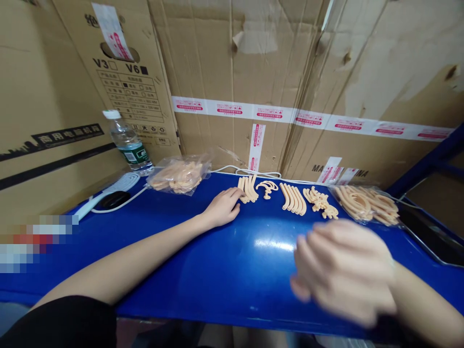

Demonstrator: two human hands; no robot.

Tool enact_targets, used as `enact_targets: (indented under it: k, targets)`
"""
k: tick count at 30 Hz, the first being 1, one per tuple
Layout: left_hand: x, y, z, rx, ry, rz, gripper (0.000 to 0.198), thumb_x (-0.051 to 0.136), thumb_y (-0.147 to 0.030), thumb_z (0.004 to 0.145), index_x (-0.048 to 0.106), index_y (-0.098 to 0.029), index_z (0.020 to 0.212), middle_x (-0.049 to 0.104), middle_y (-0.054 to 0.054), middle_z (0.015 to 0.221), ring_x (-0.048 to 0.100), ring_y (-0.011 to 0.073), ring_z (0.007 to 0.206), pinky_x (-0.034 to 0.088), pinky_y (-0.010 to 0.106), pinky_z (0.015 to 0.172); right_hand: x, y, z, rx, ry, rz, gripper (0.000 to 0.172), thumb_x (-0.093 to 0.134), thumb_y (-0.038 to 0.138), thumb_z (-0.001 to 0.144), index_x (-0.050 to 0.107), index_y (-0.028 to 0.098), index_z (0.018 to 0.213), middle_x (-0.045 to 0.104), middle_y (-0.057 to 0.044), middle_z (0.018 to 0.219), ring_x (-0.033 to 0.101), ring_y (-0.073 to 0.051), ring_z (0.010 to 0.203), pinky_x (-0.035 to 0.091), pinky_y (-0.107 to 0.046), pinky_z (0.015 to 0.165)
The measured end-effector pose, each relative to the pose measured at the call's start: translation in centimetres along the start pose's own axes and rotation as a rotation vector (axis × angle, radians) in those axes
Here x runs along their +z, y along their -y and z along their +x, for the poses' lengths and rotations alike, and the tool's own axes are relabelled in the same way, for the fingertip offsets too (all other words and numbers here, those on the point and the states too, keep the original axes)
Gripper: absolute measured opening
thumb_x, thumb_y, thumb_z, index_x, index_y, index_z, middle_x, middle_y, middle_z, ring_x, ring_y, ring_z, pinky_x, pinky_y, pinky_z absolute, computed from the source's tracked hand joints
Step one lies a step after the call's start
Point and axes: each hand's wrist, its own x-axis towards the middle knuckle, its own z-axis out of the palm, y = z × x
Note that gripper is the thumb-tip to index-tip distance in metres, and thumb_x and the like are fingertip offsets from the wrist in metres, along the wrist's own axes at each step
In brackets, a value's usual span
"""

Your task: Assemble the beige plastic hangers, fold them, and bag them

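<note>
My left hand point(223, 208) rests palm down on the blue table. Its fingers are extended, with the fingertips at the left edge of a row of beige curved strips point(248, 189), and I see nothing held in it. My right hand point(344, 270) is raised above the table at the right, smeared by motion. Its fingers look bent, but whether they hold anything cannot be made out. Between and beyond the hands lie thin beige hooked pieces point(267, 187), a second row of curved strips point(293, 199) and a cluster of small knobbly beige pieces point(321, 202).
A clear bag of beige pieces point(177, 176) lies at the back left, and another bag of curved pieces point(366, 204) at the back right. A water bottle point(128, 145), a black oval object point(114, 199), white cable point(250, 170) and a dark flat device point(431, 234) surround them. Cardboard point(232, 63) walls the back.
</note>
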Motion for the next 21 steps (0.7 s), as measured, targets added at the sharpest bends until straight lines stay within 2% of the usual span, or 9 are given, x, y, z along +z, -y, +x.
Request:
enact_targets:
  k: [1, 2, 4, 6, 8, 10, 14, 18, 21]
  targets:
    - [0.0, 0.0, 0.0, 0.003, 0.001, -0.003, 0.032, 0.05, -0.008, 0.084, 0.056, -0.018, 0.114, 0.066, 0.011, 0.118, 0.063, 0.0283, 0.113, 0.052, 0.045, 0.099, 0.6, -1.7, 1.0, -0.182, -0.001, -0.027, 0.022, 0.072, 0.039, 0.09, 0.065, 0.03, 0.071, 0.069, 0.001, 0.076, 0.062, -0.018, 0.066, 0.051, -0.034, 0.059]
    - [0.1, 0.0, 0.0, 0.006, 0.003, -0.006, 0.032, 0.05, -0.008, 0.084, 0.056, -0.018, 0.114, 0.067, 0.011, 0.117, 0.064, 0.0277, 0.111, 0.052, 0.044, 0.098, 1.4, -3.7, 1.9, -0.224, -0.006, -0.11, 0.025, 0.068, 0.036, 0.091, 0.063, 0.029, 0.068, 0.067, 0.0, 0.07, 0.06, -0.018, 0.062, 0.047, -0.035, 0.056]
    - [0.1, 0.0, 0.0, 0.011, 0.007, -0.008, 0.03, 0.049, -0.008, 0.085, 0.056, -0.018, 0.113, 0.067, 0.011, 0.117, 0.064, 0.027, 0.11, 0.052, 0.043, 0.098, 3.5, -7.9, 3.1, 0.003, -0.112, -0.294, 0.023, 0.058, 0.028, 0.094, 0.065, 0.024, 0.072, 0.066, -0.004, 0.068, 0.06, -0.02, 0.064, 0.045, -0.034, 0.058]
    - [0.1, -0.1, 0.0, 0.015, 0.011, -0.006, 0.03, 0.049, -0.008, 0.086, 0.057, -0.017, 0.114, 0.066, 0.011, 0.119, 0.064, 0.0274, 0.11, 0.051, 0.044, 0.098, 5.9, -11.3, 3.3, 0.297, 0.042, -0.289, 0.016, 0.055, 0.021, 0.093, 0.071, 0.019, 0.097, 0.072, -0.006, 0.083, 0.066, -0.021, 0.076, 0.048, -0.032, 0.067]
    - [0.0, -0.1, -0.1, 0.019, 0.012, 0.007, 0.03, 0.049, -0.008, 0.086, 0.057, -0.017, 0.114, 0.066, 0.012, 0.119, 0.064, 0.0284, 0.11, 0.051, 0.045, 0.097, 7.9, -13.5, 2.5, 0.485, 0.273, -0.258, 0.026, 0.056, 0.017, 0.093, 0.069, 0.017, 0.116, 0.075, -0.007, 0.094, 0.069, -0.022, 0.085, 0.049, -0.029, 0.072]
    - [0.0, -0.2, -0.1, 0.02, 0.013, 0.021, 0.03, 0.049, -0.008, 0.086, 0.058, -0.017, 0.113, 0.067, 0.012, 0.118, 0.064, 0.0293, 0.11, 0.051, 0.045, 0.094, 9.5, -14.6, 1.5, 0.532, 0.386, -0.247, 0.027, 0.059, 0.018, 0.093, 0.07, 0.018, 0.118, 0.076, -0.008, 0.097, 0.07, -0.023, 0.089, 0.049, -0.028, 0.073]
    - [-0.2, -0.4, -0.1, -0.002, -0.003, 0.068, 0.026, 0.05, -0.01, 0.086, 0.059, -0.017, 0.11, 0.067, 0.012, 0.115, 0.062, 0.0302, 0.107, 0.05, 0.046, 0.089, 11.2, -14.9, 0.1, 0.524, 0.468, -0.225, 0.024, 0.066, 0.02, 0.092, 0.074, 0.021, 0.115, 0.077, -0.007, 0.096, 0.071, -0.024, 0.085, 0.048, -0.028, 0.071]
    - [-0.2, -0.3, -0.1, -0.006, -0.009, 0.065, 0.019, 0.052, -0.01, 0.086, 0.061, -0.018, 0.101, 0.068, 0.01, 0.108, 0.061, 0.0284, 0.103, 0.05, 0.044, 0.088, 12.0, -14.7, 0.0, 0.515, 0.464, -0.197, 0.023, 0.062, 0.015, 0.093, 0.076, 0.021, 0.111, 0.076, -0.009, 0.108, 0.071, -0.025, 0.095, 0.048, -0.028, 0.078]
    - [-0.3, -0.2, -0.1, 0.002, -0.001, 0.036, 0.016, 0.054, -0.01, 0.085, 0.061, -0.019, 0.097, 0.068, 0.009, 0.104, 0.059, 0.027, 0.102, 0.05, 0.042, 0.091, 12.5, -14.5, -0.2, 0.521, 0.422, -0.171, 0.023, 0.059, 0.013, 0.095, 0.077, 0.019, 0.107, 0.076, -0.01, 0.109, 0.07, -0.025, 0.098, 0.048, -0.028, 0.081]
